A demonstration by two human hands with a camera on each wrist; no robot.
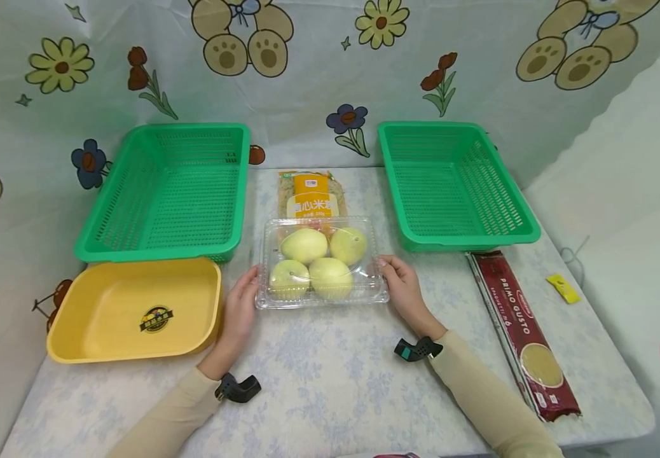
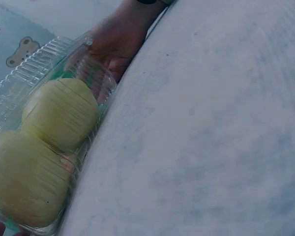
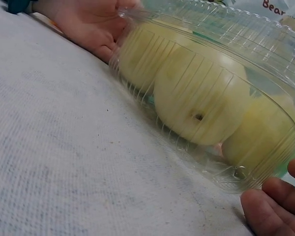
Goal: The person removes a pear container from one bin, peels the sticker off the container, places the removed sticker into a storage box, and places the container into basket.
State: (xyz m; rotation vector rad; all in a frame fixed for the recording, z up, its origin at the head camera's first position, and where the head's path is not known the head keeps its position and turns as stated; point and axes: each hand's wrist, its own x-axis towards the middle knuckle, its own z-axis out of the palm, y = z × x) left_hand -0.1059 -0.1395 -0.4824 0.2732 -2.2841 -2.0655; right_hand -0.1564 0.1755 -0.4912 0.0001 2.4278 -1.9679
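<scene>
A clear plastic clamshell box [image 1: 323,296] with several pale yellow-green round fruits [image 1: 331,277] inside is held at its two ends, its lid down. My left hand [image 1: 241,312] grips the left end, and my right hand [image 1: 403,289] grips the right end with the thumb by the rim. In the right wrist view the fruits [image 3: 199,93] show through the ribbed side wall, and the box bottom is close over the tablecloth. Behind the box, a bag of dry pasta [image 1: 311,193] with a yellow label is partly covered by it.
Two green baskets stand at the back, one left [image 1: 192,210] and one right [image 1: 450,197]. A yellow tray [image 1: 112,305] sits beside my left hand. To the right lie a red spaghetti pack [image 1: 521,324] and a small yellow packet [image 1: 563,289], near the table's edge.
</scene>
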